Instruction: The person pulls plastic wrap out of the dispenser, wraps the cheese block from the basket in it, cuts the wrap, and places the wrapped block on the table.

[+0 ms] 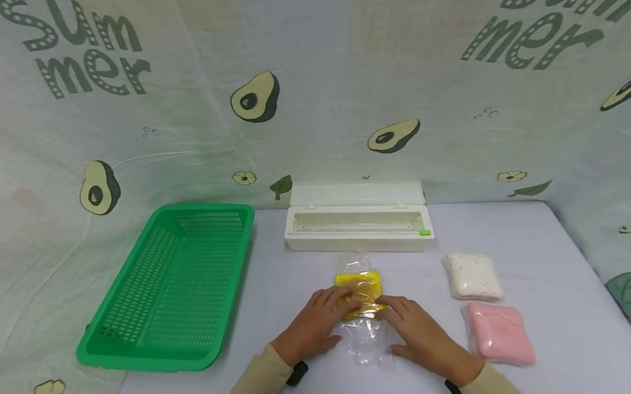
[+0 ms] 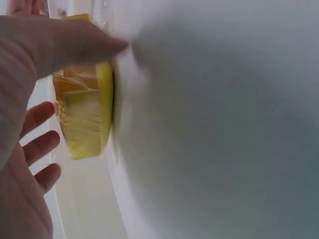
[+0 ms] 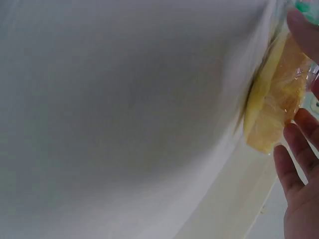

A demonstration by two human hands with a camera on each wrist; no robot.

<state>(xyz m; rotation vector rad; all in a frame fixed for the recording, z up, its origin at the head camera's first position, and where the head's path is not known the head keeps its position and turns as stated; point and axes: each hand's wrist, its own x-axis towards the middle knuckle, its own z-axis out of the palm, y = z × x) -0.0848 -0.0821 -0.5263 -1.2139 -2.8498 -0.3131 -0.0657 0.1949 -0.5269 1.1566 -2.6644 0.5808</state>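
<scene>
A yellow tray-like packet (image 1: 363,280) lies on the table, covered in clear plastic film (image 1: 364,342) that spreads out behind and in front of it. Through the film, orange-brown contents show in the left wrist view. My left hand (image 1: 313,325) rests its fingers on the packet's left side, the thumb lower down beside the film. From the other side, my right hand (image 1: 427,340) touches the right edge with its fingertips. In the right wrist view the fingers (image 3: 288,169) are loosely extended along the packet's end.
Behind the packet stands a white cling-film box (image 1: 357,244), lid up, with a green slider (image 1: 425,232). A green basket (image 1: 234,289) is on the left. On the right lie a white wrapped packet (image 1: 473,275) and a pink one (image 1: 502,333). A printed cloth (image 1: 324,69) hangs behind.
</scene>
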